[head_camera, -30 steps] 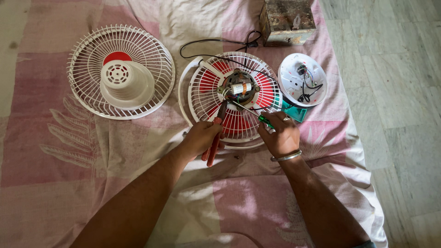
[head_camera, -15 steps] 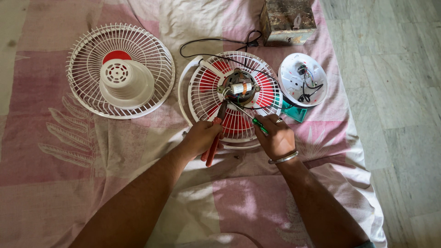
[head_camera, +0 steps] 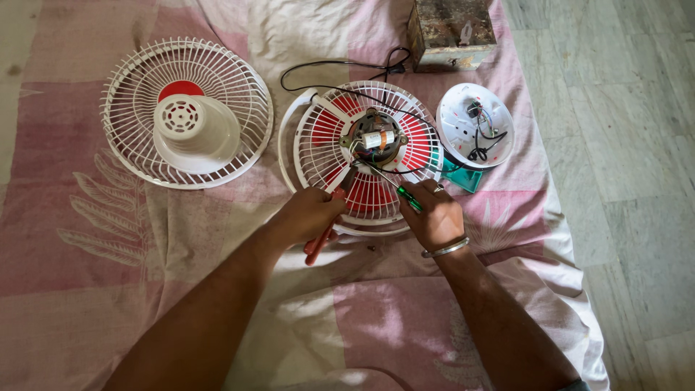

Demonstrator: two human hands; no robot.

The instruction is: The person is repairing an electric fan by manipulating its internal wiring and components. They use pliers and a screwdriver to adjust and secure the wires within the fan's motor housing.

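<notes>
At centre of the pink-and-white sheet (head_camera: 108,289): opened fan motor (head_camera: 375,139), seated in the hub of a white rear grille (head_camera: 318,137) with red blades (head_camera: 416,141) showing through the wires. Bare copper-coloured windings and a pale cylindrical part on top, thin coloured leads around it. Judged dense and rigid in the metal core, but fragile at the leads and windings; best gripped by the metal frame or steadied through the grille rim, never by the wires. Grille itself judged light, springy, apt to slide on cloth.

Left hand (head_camera: 310,215) closed around red-handled pliers (head_camera: 323,233), nose reaching up to the motor's lower left edge. Right hand (head_camera: 433,214) curled around a green-handled screwdriver (head_camera: 405,198), shaft angled up-left toward the same spot; metal bangle (head_camera: 447,249) on that wrist. Both tool tips meet close beside the motor; exact contact point too small to tell.

Black power cord (head_camera: 340,66) loops away from the motor toward the top of the sheet. Just right of the grille: round white rear cover (head_camera: 463,119), lying open side up, small wired parts inside, a teal piece (head_camera: 460,174) at its lower edge. Well apart on the left: front grille (head_camera: 130,145) with white domed cap (head_camera: 195,130). Rusty metal box (head_camera: 449,32) at the top edge. Sheet spread over a pale tiled floor (head_camera: 622,145).
</notes>
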